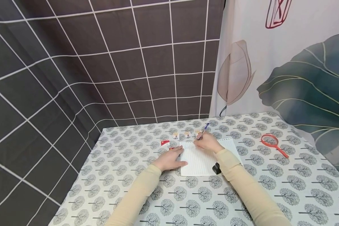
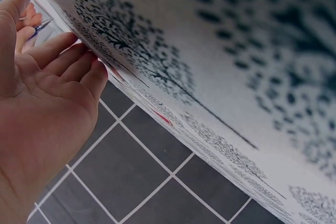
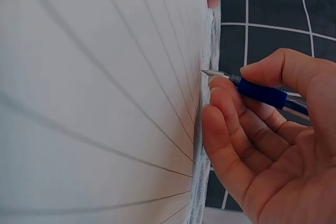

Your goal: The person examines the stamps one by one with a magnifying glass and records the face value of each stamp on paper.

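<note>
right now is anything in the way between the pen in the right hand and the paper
Nothing visible: the right hand holds the pen with its tip close to the paper, and the left hand is at the paper's left edge.

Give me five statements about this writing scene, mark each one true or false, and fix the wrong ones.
1. The right hand holds a pen with a blue grip. True.
2. The lined paper lies to the left of the magnifying glass. True.
3. The left hand grips the magnifying glass. False: it rests at the left edge of the lined paper, its fingers extended.
4. The tablecloth is printed with fish. False: it is printed with trees.
5. The dark backdrop bears white grid lines. True.
</note>
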The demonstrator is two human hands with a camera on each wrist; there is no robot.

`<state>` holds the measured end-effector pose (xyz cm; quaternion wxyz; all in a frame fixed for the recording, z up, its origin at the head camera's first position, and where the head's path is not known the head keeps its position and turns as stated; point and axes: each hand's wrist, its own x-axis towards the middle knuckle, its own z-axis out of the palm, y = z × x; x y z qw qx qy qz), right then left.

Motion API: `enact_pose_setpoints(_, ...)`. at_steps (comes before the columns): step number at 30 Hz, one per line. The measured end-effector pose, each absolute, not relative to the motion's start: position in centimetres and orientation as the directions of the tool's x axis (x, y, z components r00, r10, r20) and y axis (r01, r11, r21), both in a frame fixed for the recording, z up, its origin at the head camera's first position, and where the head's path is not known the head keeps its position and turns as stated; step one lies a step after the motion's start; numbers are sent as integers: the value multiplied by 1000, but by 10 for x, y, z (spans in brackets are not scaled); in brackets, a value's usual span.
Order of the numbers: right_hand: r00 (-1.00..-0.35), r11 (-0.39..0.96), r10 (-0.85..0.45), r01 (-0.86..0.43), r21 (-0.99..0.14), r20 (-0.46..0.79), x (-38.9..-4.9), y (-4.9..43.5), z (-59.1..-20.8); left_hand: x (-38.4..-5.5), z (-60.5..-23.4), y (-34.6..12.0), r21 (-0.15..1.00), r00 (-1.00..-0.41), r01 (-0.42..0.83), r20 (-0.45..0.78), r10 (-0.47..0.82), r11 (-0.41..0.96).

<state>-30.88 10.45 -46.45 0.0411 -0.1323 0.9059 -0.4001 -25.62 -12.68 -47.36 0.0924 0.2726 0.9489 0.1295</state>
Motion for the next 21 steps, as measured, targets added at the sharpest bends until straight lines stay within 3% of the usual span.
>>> enact_pose_setpoints(21, -958, 631, -287, -210, -747, 27, -307, 111, -465, -256, -473, -127, 289, -835, 490, -114, 538, 822)
